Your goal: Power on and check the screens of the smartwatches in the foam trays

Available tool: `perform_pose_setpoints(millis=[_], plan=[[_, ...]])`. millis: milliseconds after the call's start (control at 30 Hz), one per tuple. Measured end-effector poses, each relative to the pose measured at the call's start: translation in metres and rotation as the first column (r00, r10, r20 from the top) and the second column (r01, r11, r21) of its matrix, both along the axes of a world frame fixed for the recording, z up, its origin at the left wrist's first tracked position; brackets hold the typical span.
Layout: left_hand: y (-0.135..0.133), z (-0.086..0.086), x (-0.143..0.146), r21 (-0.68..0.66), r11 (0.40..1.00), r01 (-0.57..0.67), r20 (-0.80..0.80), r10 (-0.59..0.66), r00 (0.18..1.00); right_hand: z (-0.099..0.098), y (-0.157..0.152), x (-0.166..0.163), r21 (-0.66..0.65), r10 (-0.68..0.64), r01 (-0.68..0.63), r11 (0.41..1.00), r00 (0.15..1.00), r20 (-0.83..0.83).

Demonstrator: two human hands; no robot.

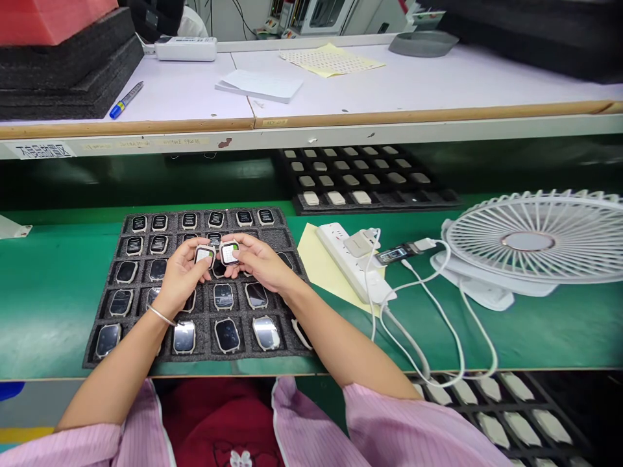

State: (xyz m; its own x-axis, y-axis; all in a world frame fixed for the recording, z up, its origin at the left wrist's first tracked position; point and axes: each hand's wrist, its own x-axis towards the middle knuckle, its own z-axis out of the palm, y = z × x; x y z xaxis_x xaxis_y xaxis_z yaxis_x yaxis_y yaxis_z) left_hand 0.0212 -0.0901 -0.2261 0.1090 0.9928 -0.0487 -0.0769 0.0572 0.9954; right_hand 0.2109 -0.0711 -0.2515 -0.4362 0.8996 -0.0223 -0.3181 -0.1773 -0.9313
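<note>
A black foam tray [104,305] lies on the green bench mat in front of me, its pockets filled with several smartwatch bodies [226,335]. My left hand [182,275] is closed on one watch body [205,255], held just above the tray's middle rows. My right hand [257,259] pinches a second watch body [229,252] right beside the first. The two pieces almost touch, and both show a lit, pale green-white face. A thin bracelet sits on my left wrist.
A white power strip [350,263] with plugged adapters and trailing white cables lies right of the tray on a yellow sheet. A white desk fan [530,243] lies at the right. Another black tray [365,178] sits under the shelf. A further tray [506,408] shows at bottom right.
</note>
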Motion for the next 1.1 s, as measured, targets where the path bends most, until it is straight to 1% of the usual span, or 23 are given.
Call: perform_pose_setpoints(millis=[367, 833, 933, 1100], plan=[[0.0, -0.0016, 0.0003, 0.01, 1.0, 0.001, -0.006, -0.001, 1.0, 0.0011, 0.0002, -0.0015, 0.006, -0.01, 0.01, 1.0, 1.0, -0.018], [0.0002, -0.0018, 0.0006, 0.018, 1.0, 0.017, -0.01, -0.017, 1.0, 0.0006, -0.0007, -0.0016, 0.032, -0.015, 0.015, 0.999, 1.0, -0.002], [-0.0002, -0.0018, 0.0006, 0.025, 1.0, 0.02, -0.011, -0.019, 1.0, 0.0012, -0.0006, -0.0014, 0.021, -0.016, 0.016, 1.0, 1.0, -0.002], [-0.0003, -0.002, 0.0006, 0.016, 0.999, 0.036, -0.007, -0.036, 0.999, 0.0025, 0.0007, -0.0004, -0.034, -0.036, 0.036, 0.999, 0.999, 0.005]])
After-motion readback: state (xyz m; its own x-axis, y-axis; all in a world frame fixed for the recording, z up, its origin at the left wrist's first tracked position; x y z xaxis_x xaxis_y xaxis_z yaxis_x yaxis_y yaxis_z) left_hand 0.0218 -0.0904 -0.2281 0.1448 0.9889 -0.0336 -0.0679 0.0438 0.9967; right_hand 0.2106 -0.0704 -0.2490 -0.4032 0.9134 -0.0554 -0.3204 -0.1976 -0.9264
